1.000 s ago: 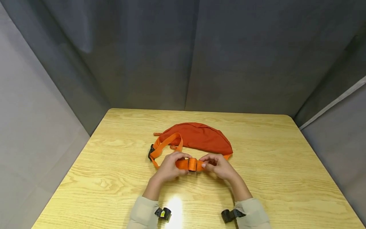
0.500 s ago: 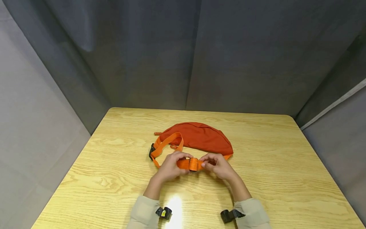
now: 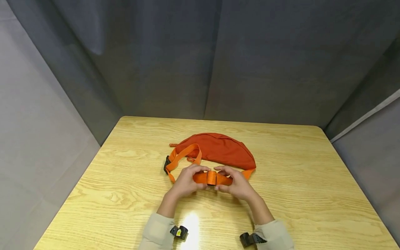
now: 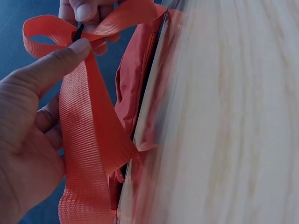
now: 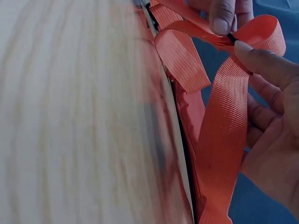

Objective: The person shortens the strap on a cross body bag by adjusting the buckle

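Both your hands are on the orange webbing strap point(image 3: 200, 178), out in front of you over the wood-grain table point(image 3: 297, 180). Your left hand point(image 3: 189, 180) grasps the strap just left of the black slide adjuster point(image 4: 78, 31), thumb on the near edge, forefinger on the far edge, remaining fingers curled behind the webbing. Your right hand point(image 3: 236, 182) mirrors that on the other side: thumb tip at the adjuster's end, fingers bent, grasping the strap. Can't tell whether your fingertips bear on the adjuster bar or only on the webbing.

Between your hands the webbing bulges through the adjuster in a short rounded loop point(image 3: 211, 177). Wrist views show the strap held up off the tabletop, with a long flat run passing along each palm.

The red waist bag point(image 3: 217, 149) lies flat on the table just beyond your hands, curved edge away from you, straighter edge toward you. The strap joins its right corner. On the left, the webbing makes a wide loop overlapping the bag's left end, with a black buckle point(image 3: 167, 165) at its outer side. A patterned pull tab point(image 3: 173, 145) sticks out past the bag's left end.

Your pale sleeves end at the wrists, each with a black wrist camera point(image 3: 179, 232). Dark grey curtain point(image 3: 162, 59) hangs behind the table.
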Motion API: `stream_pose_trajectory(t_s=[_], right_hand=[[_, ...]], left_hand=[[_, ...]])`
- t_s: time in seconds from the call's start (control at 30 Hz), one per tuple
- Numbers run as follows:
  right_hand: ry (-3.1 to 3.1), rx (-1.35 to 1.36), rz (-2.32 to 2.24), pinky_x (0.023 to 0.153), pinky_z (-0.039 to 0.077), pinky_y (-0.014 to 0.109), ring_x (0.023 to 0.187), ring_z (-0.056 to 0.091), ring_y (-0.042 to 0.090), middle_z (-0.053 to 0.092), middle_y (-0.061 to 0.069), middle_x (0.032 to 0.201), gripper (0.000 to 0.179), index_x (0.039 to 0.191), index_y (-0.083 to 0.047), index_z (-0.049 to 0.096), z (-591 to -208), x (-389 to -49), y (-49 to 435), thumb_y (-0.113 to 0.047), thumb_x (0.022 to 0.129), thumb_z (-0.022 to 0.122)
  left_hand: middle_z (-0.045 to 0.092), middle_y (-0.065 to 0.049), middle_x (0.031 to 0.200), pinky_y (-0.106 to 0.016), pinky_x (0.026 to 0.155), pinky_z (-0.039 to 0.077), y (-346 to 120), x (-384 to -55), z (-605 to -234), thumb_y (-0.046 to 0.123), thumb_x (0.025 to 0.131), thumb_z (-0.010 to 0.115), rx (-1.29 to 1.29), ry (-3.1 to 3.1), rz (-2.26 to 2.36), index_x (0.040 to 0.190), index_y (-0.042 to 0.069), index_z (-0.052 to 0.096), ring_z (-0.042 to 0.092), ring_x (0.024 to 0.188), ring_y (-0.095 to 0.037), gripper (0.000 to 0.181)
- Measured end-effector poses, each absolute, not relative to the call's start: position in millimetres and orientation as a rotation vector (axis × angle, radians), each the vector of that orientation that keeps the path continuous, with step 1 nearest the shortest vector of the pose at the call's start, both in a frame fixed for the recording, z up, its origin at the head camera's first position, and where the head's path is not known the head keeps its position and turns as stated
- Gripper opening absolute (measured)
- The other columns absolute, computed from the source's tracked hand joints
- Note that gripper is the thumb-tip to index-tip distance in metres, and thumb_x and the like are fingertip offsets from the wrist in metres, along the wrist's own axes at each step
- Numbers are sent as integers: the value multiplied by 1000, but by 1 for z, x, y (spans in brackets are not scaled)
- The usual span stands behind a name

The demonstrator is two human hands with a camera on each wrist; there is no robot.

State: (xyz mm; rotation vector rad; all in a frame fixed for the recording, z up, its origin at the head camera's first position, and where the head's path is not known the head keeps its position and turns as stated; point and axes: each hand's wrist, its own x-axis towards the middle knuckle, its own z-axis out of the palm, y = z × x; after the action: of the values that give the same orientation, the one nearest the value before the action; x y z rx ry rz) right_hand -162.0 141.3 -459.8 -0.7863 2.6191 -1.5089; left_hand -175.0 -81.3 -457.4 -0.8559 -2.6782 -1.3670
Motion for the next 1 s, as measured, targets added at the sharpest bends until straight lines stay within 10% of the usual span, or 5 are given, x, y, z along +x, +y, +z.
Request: stream_pose_trajectory(t_s=[1.0], right_hand=[[2668, -837, -1564, 70, 49, 37, 81, 59, 17, 64, -2, 94, 45, 111, -10, 64, -465, -166, 143, -18, 71, 82]], left_hand=[[60, 7, 93, -31, 76, 46, -96, -178, -454, 9, 84, 69, -858, -2608, -1359, 100, 14, 72, 55, 86, -11, 17]])
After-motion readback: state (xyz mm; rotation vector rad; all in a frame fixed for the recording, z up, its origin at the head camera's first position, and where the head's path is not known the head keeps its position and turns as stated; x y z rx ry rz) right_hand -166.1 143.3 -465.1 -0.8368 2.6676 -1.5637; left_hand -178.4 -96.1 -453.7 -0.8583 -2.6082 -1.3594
